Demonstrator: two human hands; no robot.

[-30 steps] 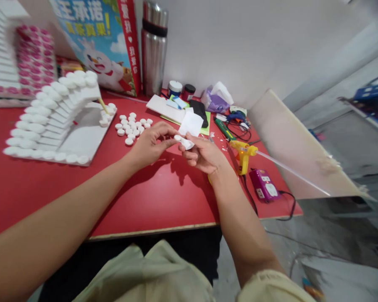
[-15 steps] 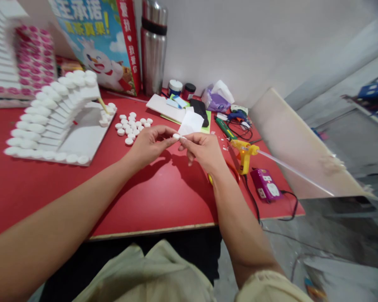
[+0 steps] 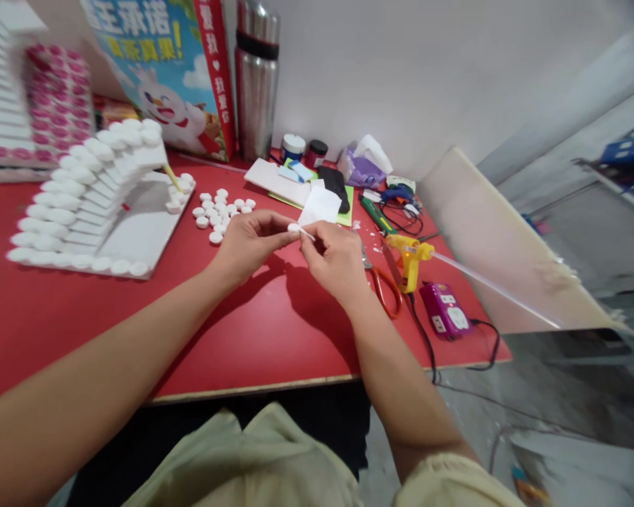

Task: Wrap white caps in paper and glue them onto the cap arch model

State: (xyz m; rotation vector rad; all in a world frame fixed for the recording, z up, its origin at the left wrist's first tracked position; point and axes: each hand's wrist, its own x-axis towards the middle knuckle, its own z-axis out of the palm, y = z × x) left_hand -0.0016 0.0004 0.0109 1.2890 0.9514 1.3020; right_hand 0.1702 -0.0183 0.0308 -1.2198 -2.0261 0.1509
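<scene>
Over the red table, my left hand [image 3: 248,243] pinches a small white rounded piece [image 3: 294,227] between thumb and fingertips. My right hand [image 3: 335,257] meets it there, its fingers closed on a thin white sliver [image 3: 307,234] that touches or adjoins the rounded piece. Whether the two are joined I cannot tell. Left of my hands lies a loose pile of similar white pieces [image 3: 220,211]. Farther left stands a white model staircase [image 3: 137,218], edged with rows of such pieces.
At right lie an orange-handled tool [image 3: 387,292], a yellow glue gun [image 3: 411,264] with a long clear stick, and a purple power socket box [image 3: 446,310]. Behind are paper sheets [image 3: 321,205], a steel flask [image 3: 256,91] and a picture box [image 3: 163,77]. A pale board [image 3: 501,246] leans at the right edge.
My right hand has turned and shifted slightly left, its fingers curling in more. The thin white sliver and the orange-handled tool now show more clearly. My left hand stays nearly still.
</scene>
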